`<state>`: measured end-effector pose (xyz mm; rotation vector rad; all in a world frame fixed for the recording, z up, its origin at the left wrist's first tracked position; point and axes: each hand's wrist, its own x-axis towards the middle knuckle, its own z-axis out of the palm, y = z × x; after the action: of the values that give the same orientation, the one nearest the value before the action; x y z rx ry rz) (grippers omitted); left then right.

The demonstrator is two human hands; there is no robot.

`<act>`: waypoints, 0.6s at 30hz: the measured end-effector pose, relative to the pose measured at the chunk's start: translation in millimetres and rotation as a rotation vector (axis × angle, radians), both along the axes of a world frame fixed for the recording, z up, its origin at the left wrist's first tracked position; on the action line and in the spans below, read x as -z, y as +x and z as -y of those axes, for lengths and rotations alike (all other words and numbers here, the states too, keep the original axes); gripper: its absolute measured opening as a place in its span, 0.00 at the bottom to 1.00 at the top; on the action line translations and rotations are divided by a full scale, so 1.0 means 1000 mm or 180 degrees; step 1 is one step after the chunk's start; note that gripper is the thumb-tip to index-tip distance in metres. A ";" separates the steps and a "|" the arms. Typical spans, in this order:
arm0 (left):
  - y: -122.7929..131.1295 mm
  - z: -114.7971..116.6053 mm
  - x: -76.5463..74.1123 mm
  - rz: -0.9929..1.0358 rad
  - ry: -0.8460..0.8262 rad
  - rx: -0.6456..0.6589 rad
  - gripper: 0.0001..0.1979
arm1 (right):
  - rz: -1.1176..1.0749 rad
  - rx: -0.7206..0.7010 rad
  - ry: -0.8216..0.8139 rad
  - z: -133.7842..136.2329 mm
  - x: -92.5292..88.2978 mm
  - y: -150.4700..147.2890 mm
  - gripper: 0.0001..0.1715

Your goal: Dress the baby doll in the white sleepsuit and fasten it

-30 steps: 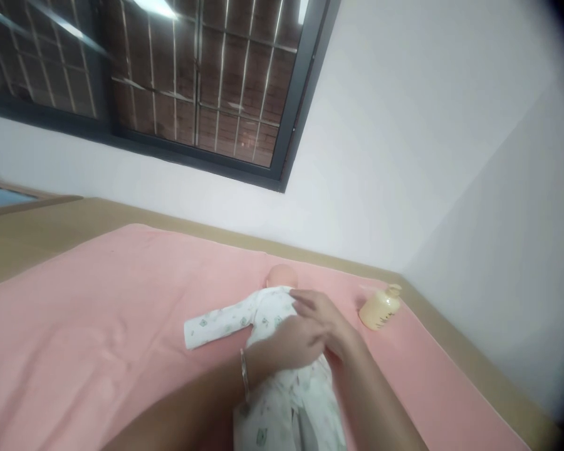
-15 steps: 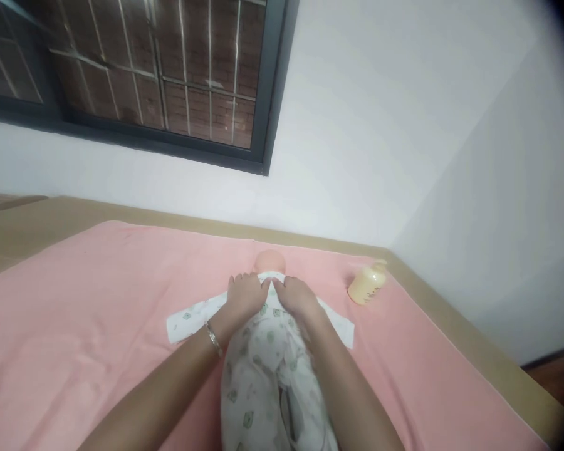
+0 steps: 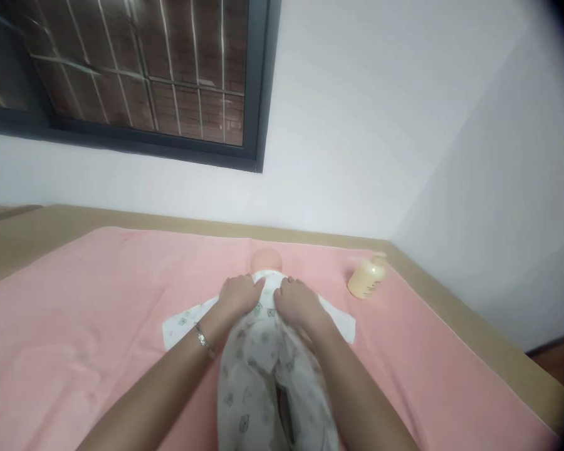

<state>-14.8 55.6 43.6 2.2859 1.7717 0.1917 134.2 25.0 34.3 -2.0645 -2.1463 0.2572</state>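
A baby doll (image 3: pixel 266 259), its smooth bald head pointing away from me, lies on a pink sheet (image 3: pixel 98 300). White baby clothes (image 3: pixel 244 376) with small green prints cover its body, and both sleeves spread out to the sides. My left hand (image 3: pixel 242 293), below a bracelet on the wrist, is closed on the cloth at the left of the chest, thumb inward. Opposite it, my right hand (image 3: pixel 297 302) has its fingers curled on the cloth at the right of the chest. The lower part of the clothes hangs loosely towards me, between my forearms.
A cream pump bottle (image 3: pixel 367 277) stands on the sheet to the right, near the far corner. Wooden edging (image 3: pixel 310 238) runs round the bed-like surface, against a white wall (image 3: pixel 338 125). A dark-framed window (image 3: pixel 258 94) with bars is at upper left.
My hands have moved slightly apart on the chest of the clothes, the left one outward, widening the gap between the thumbs. The view has shifted a little.
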 end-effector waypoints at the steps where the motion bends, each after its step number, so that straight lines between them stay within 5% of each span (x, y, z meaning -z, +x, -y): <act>1: -0.001 -0.003 0.000 0.0009 -0.0093 -0.0062 0.32 | 0.0124 -0.0110 0.0008 0.003 0.000 -0.001 0.24; 11: 0.010 0.024 -0.001 -0.0443 0.0489 0.0224 0.27 | -0.0577 0.0267 -0.0200 -0.033 0.015 0.018 0.40; 15: 0.003 0.014 0.000 -0.0264 0.0355 0.0056 0.29 | -0.0582 0.0237 -0.0102 -0.022 0.007 0.014 0.37; 18: -0.002 -0.001 0.004 0.0004 0.0112 0.0012 0.30 | -0.0070 -0.0230 0.0349 -0.002 0.000 0.000 0.28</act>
<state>-17.0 56.6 39.2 2.3127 1.7772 0.2252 133.8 27.0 34.7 -1.9192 -2.1733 0.1661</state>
